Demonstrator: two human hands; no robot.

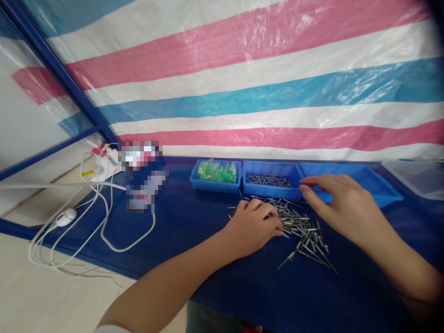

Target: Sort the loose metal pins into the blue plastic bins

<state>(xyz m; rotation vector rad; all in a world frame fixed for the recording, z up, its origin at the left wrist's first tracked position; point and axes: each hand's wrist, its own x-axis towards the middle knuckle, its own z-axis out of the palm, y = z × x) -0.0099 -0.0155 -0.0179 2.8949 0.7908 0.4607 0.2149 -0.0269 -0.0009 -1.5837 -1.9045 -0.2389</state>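
A loose pile of several thin metal pins (305, 229) lies on the dark blue table (194, 240). My left hand (255, 226) rests at the pile's left edge, fingers curled in and pressed on the pins. Over the far side of the pile, near the bins, my right hand (335, 201) hovers palm down with its fingers stretched out and apart. Behind the pile stand three blue bins: the left one (215, 176) holds green plastic pieces, the middle one (272, 180) holds more metal pins, and the right one (367, 185) is partly hidden by my right hand.
White cables and a white plug (67, 216) trail over the table's left end beside a blurred-out object (142, 178). A striped pink, white and blue tarp (263, 83) hangs close behind the bins. A clear plastic tray (416, 178) sits at far right.
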